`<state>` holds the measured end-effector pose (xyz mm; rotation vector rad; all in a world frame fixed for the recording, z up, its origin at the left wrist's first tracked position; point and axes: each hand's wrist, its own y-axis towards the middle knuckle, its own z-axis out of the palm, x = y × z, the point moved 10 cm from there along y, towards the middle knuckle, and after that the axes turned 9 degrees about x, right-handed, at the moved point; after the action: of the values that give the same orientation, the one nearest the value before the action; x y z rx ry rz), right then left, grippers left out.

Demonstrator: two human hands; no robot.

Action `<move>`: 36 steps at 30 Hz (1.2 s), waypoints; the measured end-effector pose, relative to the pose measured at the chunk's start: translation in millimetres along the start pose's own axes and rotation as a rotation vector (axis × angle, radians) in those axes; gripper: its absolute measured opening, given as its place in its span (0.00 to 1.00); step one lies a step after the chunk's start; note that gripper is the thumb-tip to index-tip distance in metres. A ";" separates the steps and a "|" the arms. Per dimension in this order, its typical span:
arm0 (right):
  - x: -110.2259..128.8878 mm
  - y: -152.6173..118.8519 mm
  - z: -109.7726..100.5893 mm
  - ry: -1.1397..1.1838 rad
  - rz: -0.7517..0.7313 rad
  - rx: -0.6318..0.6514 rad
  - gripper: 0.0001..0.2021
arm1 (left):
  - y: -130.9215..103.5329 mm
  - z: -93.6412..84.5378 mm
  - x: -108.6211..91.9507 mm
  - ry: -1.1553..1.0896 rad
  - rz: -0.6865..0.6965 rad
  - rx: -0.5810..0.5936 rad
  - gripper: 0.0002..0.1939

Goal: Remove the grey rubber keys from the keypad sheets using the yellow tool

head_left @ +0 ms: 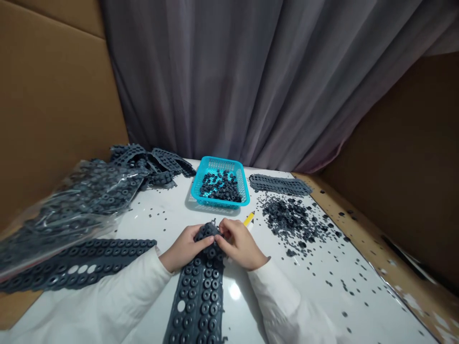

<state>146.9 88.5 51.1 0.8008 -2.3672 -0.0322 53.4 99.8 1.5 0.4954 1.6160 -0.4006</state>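
A dark grey moulded rubber sheet [196,301] with rows of ring-shaped parts runs from the bottom edge up to my hands, its far end bent upward. My left hand [186,246] is closed on the left side of that bent end, thumb on top. On the right side, my right hand [240,242] has thumb and fingers pinched together at the sheet's edge. Whether a loose ring is between those fingertips is hidden. Just beyond the hands stands a turquoise basket [219,204] with many small black rubber rings [225,186] in it.
A clear bag [89,191] of rubber parts lies left, over another moulded sheet [125,251]. Crumpled sheets [168,162] are piled behind it. At right are a stack of strips [279,184] and a heap of black scraps [287,215]. A yellow tool [248,218] lies near my right hand.
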 end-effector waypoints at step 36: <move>-15.7 0.0 38.3 1.141 0.190 -0.119 0.14 | -7.1 12.6 16.4 -0.710 -0.149 -0.081 0.11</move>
<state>134.5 90.7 11.6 0.3525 -1.3199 0.2853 59.0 88.5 -16.4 0.1368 0.9743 -0.5467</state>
